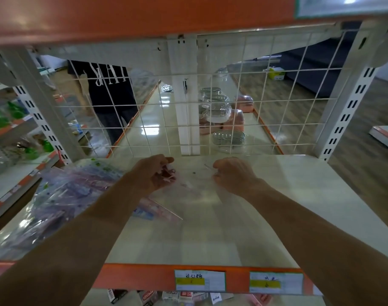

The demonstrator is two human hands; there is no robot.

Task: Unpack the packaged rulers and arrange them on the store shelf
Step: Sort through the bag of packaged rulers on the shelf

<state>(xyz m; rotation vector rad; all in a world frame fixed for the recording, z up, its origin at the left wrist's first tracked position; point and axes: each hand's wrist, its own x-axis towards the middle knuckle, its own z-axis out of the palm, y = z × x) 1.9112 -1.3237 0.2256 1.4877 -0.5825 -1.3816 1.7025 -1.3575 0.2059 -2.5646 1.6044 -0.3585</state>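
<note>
Both hands are out over the middle of the shelf (210, 235), towards the back, and there's a clear packet (188, 184) stretched between them, just above the board.

My left hand (154, 173) has its fingers curled round the packet's left end. The plastic is bunched up in the palm and there's something pink and red inside it. It's blurry, so I can't read what the print is.

My right hand (231, 175) is closed up tight, knuckles up, and looks to be pinching the right edge of the film. The plastic is see-through, so the exact contact is hard to make out.

The rest of the stock, a pile of packaged rulers (56, 199) in shiny bags, sits on the left side of the same shelf, partly under my left forearm. A triangular ruler (160, 209) in its wrap pokes out from the pile's right edge, flat on the board.

The wire mesh (277, 96) closes off the back of the shelf. Through it I can see a person (109, 89) in a black top and some clear containers (217, 109) on the far side. There are two price tags (199, 280) on the orange front strip.
</note>
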